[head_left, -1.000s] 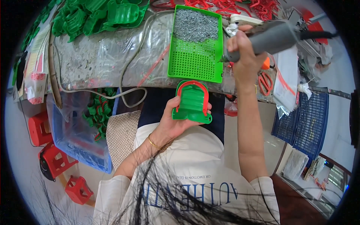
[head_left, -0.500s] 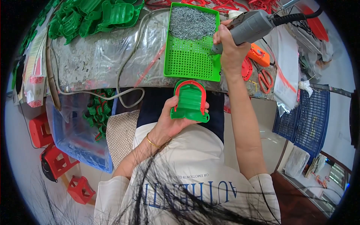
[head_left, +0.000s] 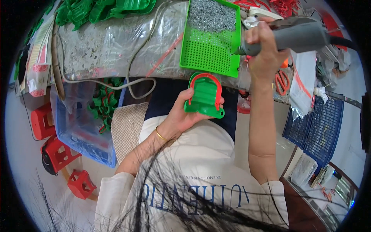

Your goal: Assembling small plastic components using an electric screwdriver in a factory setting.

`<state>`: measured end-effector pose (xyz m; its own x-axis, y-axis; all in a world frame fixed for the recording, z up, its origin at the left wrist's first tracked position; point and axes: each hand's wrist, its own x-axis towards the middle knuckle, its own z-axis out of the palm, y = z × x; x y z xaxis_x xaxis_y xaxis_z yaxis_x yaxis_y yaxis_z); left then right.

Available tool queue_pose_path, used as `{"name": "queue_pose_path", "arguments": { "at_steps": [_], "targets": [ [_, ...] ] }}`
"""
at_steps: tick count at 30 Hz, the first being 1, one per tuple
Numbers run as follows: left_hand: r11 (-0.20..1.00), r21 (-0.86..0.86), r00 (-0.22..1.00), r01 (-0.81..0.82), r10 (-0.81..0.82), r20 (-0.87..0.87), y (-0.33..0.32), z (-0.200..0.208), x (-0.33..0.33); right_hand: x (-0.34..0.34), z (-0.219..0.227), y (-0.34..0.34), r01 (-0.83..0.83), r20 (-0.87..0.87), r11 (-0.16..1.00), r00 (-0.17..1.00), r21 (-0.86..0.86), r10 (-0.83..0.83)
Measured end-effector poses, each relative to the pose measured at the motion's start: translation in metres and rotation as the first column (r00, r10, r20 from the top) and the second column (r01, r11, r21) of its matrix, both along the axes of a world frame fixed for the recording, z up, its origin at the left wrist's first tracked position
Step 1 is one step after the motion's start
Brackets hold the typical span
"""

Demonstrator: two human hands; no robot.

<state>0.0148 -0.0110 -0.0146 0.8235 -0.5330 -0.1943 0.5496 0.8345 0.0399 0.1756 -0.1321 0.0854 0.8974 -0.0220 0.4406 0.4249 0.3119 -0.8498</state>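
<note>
Held by its lower left side, a green moulded plastic piece (head_left: 205,92) sits in my left hand (head_left: 181,113) in front of the bench edge. A red U-shaped plastic strip (head_left: 219,91) lies round its upper rim. My right hand (head_left: 266,52) is wrapped round a grey electric screwdriver (head_left: 303,35) with a black cable. The tool lies nearly level, its tip pointing left at the right rim of a green perforated tray (head_left: 206,58). Small grey metal screws (head_left: 212,16) fill the far half of that tray.
Green plastic pieces (head_left: 104,11) pile up at the far left; red strips (head_left: 284,7) lie at the far right. Orange-handled scissors (head_left: 282,82) rest beside the tray. A pale cable (head_left: 133,62) crosses the bench. A blue bin (head_left: 81,143) with green-and-red parts stands below left.
The screwdriver has swung to a more level angle, and my right hand has shifted right. The bench and tray now appear further up and right in the view. My left hand keeps its hold.
</note>
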Motion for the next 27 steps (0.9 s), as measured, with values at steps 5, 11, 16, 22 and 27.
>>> {"name": "queue_pose_path", "arguments": {
  "at_steps": [5,11,16,22,27],
  "targets": [
    [0.999,-0.003,0.999,-0.045,0.045,-0.006,-0.001,0.005,0.002,-0.059,0.030,-0.002,-0.094,-0.146,0.992,0.986,-0.090,0.080],
    [0.995,0.057,0.996,-0.085,0.087,-0.033,-0.001,0.010,-0.003,-0.098,0.023,-0.003,-0.164,-0.229,0.977,0.965,-0.139,0.129],
    [0.993,0.079,0.995,-0.086,0.090,-0.047,-0.002,0.009,-0.008,-0.105,0.014,-0.004,-0.189,-0.220,0.973,0.963,-0.132,0.157],
    [0.988,0.111,0.993,-0.106,0.111,-0.037,-0.002,0.011,-0.008,-0.106,0.009,-0.005,-0.192,-0.224,0.972,0.962,-0.137,0.158],
    [0.991,0.071,0.993,-0.113,0.114,-0.009,-0.002,0.013,-0.006,-0.104,0.014,-0.007,-0.242,-0.200,0.962,0.956,-0.127,0.214]
  ]
}}
